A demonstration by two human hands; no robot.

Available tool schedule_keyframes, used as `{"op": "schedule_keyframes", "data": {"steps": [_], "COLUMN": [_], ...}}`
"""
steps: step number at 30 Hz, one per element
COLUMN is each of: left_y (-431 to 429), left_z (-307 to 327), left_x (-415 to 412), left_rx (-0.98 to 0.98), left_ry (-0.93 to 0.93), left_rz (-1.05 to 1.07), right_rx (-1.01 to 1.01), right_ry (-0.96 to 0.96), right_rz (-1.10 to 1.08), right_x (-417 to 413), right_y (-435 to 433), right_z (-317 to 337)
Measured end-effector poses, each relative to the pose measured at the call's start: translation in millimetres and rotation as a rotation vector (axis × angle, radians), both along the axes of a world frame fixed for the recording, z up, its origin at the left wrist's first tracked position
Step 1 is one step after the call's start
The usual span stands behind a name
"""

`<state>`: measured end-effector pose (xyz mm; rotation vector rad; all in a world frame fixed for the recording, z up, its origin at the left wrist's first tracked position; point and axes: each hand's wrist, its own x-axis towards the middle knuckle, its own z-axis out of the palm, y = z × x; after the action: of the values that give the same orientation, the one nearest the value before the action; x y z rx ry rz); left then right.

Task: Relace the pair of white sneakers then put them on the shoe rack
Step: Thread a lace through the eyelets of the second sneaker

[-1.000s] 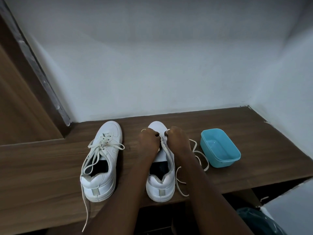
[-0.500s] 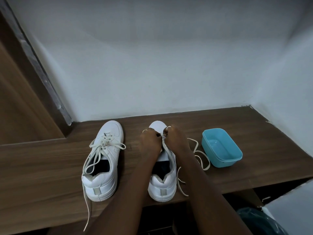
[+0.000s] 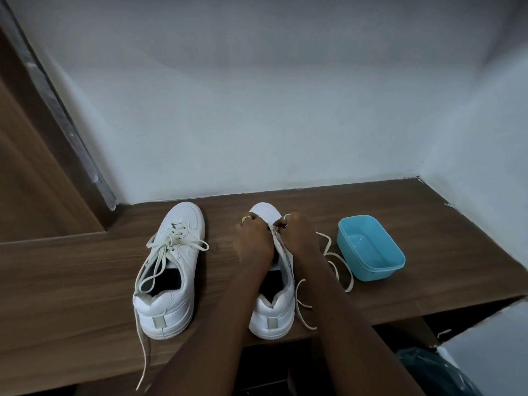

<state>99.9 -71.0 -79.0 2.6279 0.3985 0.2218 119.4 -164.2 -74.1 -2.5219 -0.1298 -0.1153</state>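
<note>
Head cam: both forearms reach fwd; L hand (image 3: 253, 238) grip curled on sneaker (image 3: 271, 315), R hand (image 3: 298, 232) grip pinching lace (image 3: 352, 277).

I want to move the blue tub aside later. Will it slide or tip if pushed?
The blue tub looks like thin plastic with no contents I can make out, so probably light, sliding easily on the smooth wooden shelf. Being low and wide, it seems unlikely to tip.
</note>
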Motion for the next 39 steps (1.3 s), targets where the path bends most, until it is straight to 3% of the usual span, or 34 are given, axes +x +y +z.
{"op": "schedule_keyframes", "data": {"steps": [10, 16, 19, 22, 24, 28, 31, 36, 39], "left_y": [2.9, 9.0, 12.8, 21.7, 30.0, 30.9, 22.0, 19.1, 27.3], "left_z": [12.0, 22.6, 36.1, 43.0, 39.6, 27.6, 20.9, 16.5, 14.9], "left_x": [-2.7, -0.8, -2.3, -2.4, -0.6, -2.3, -4.2, -7.1, -2.6], "left_rx": [-0.051, -0.428, -0.545, -0.704, -0.588, -0.261, -0.190, -0.252, -0.300], "left_ry": [-0.102, -0.315, -0.384, -0.271, -0.096, 0.204, 0.127, -0.012, 0.000], "left_rz": [-0.075, -0.021, -0.122, -0.114, -0.069, -0.168, -0.131, -0.084, -0.099], "right_rx": [0.116, 0.198, 0.502, 0.697, 0.821, 0.968, 1.107, 1.278, 1.031], "right_ry": [-0.017, -0.029, -0.009, 0.011, 0.033, 0.029, -0.054, -0.199, -0.147], "right_rz": [0.101, 0.180, 0.141, 0.005, -0.048, -0.056, -0.027, 0.039, -0.025], "right_x": [5.1, 3.6, -1.3, -0.9, 0.5, -1.8, -9.9, -22.0, -19.7], "right_y": [5.7, 7.9, 10.0, 8.4, 7.7, 10.0, 14.2, 12.9, 12.5], "right_z": [18.4, 16.3, 17.0, 18.4, 22.3, 41.3, 66.7, 96.8, 83.1]}}
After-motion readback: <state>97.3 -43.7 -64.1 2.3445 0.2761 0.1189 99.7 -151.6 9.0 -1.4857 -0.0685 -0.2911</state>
